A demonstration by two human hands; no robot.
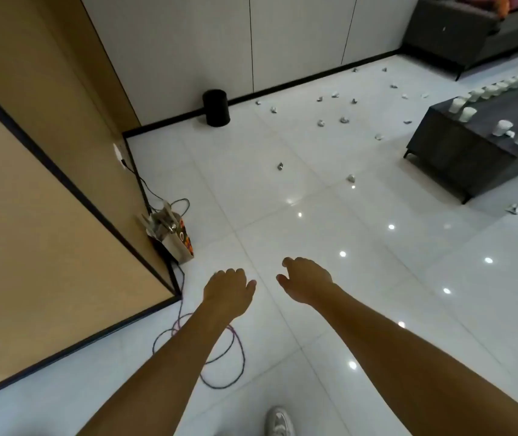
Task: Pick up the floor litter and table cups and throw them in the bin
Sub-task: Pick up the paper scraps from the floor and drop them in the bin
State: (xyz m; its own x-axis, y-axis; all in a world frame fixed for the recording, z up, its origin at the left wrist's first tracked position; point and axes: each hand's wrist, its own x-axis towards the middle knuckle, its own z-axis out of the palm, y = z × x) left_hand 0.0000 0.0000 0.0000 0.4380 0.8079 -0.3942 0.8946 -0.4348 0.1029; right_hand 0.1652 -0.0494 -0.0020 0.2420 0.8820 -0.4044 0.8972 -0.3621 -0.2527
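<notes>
Across the frame's centre, bare glossy floor [282,215] lies open up to the black bin [216,107] at the wall. Crumpled litter [344,120] dots the upper right beside the dark table [459,158] of white cups [467,114] — left hand [227,289] and right hand [306,283] hang loosely curled, holding nothing.

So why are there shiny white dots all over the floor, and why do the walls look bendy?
Head view: the dots are ceiling lights mirrored in the glossy floor tiles. Head view: the wide-angle lens bends straight lines near the edges, like the wall's black trim. Head view: the far cups look soft and blurry.
</notes>
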